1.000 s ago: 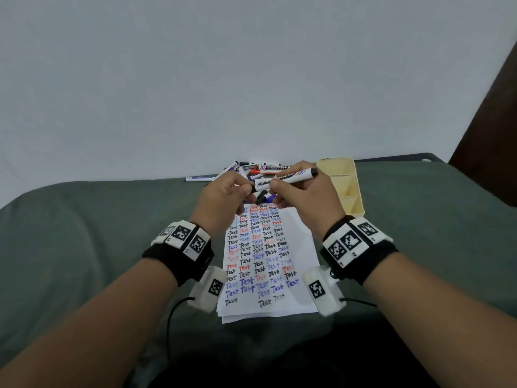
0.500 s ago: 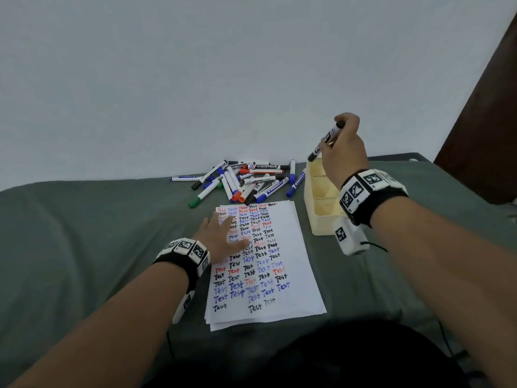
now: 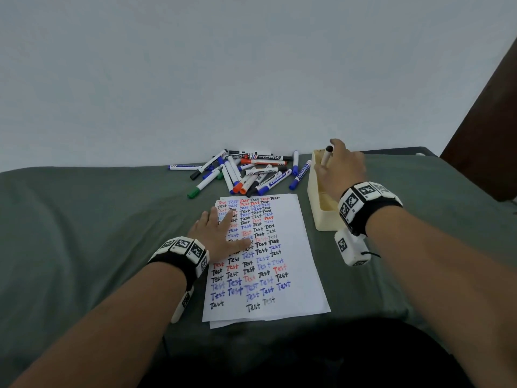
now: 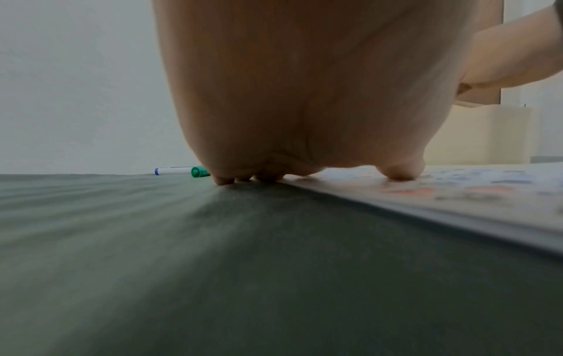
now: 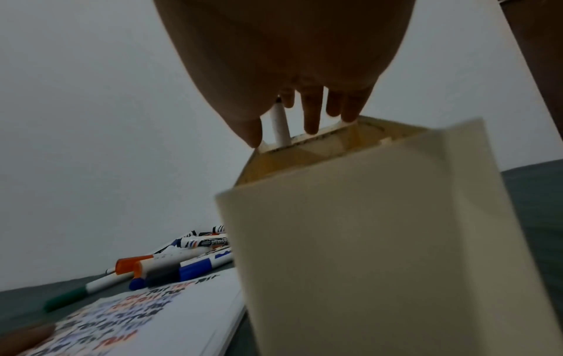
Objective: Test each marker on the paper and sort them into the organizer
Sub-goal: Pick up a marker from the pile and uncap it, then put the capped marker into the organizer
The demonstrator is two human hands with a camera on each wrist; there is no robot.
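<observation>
Lowered since earlier, right hand (image 3: pixel 340 169) grips marker (image 3: pixel 326 156) (upright) in organizer's (image 3: pixel 324 219) far end — left hand (image 3: pixel 221 233) flat.

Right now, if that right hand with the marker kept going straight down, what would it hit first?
Probably the organizer: the right hand holds the black-capped marker upright, its lower end already inside the far compartment. The fingertips look nearest the rim, though depth is unclear.

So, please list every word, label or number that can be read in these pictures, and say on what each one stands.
"Test": handwritten many times in black, blue and red rows on the paper under the left hand.
Printed labels on the barrels of the pile of markers: too small and blurred to read.
Black-and-white square codes on the wristbands: patterns, no readable text.
Organizer: no text visible.
</observation>
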